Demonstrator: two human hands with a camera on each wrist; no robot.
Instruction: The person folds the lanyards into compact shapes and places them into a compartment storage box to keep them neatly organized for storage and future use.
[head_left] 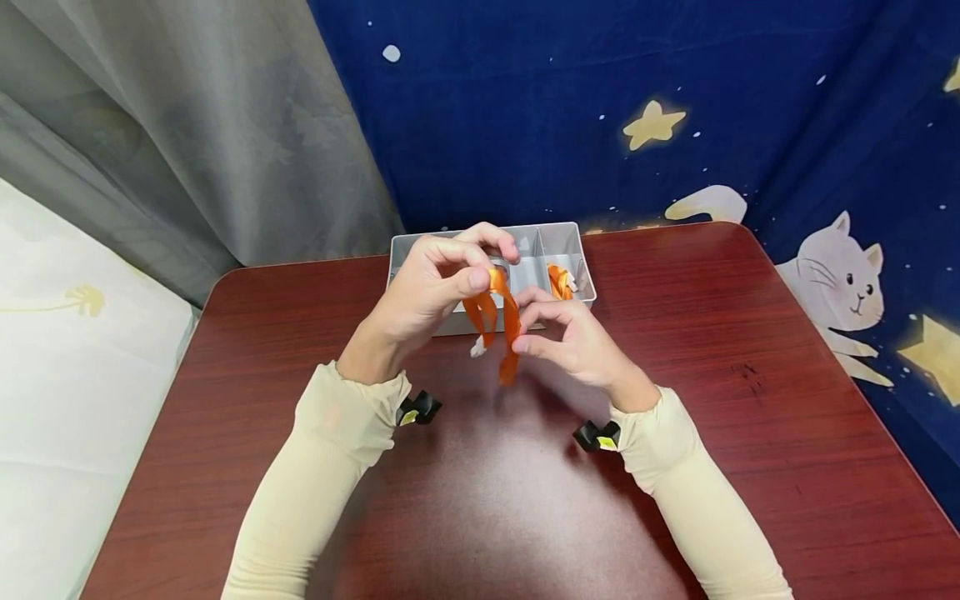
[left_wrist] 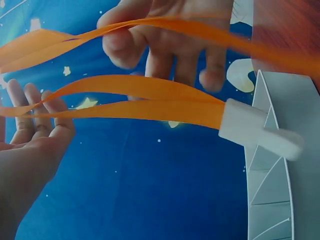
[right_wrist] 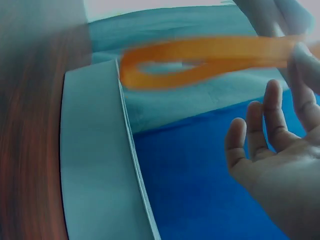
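An orange lanyard (head_left: 510,321) with a white plastic clip (left_wrist: 245,122) hangs in front of the grey tray. My left hand (head_left: 431,287) pinches its upper end between thumb and forefinger, other fingers spread. With thumb and forefinger, my right hand (head_left: 566,337) holds one hanging length of the strap; its remaining fingers are loosely extended in the right wrist view. Below the hands the strap's loop (right_wrist: 165,65) dangles free, blurred in that view. The clip hangs on the left strand, away from the right hand.
The grey divided tray (head_left: 442,323) stands at the table's far edge, behind the hands. Another bundled orange strap (head_left: 559,282) with a white end lies in its right compartment. The reddish-brown table (head_left: 495,500) meets a blue star-patterned curtain (head_left: 525,125) at the back.
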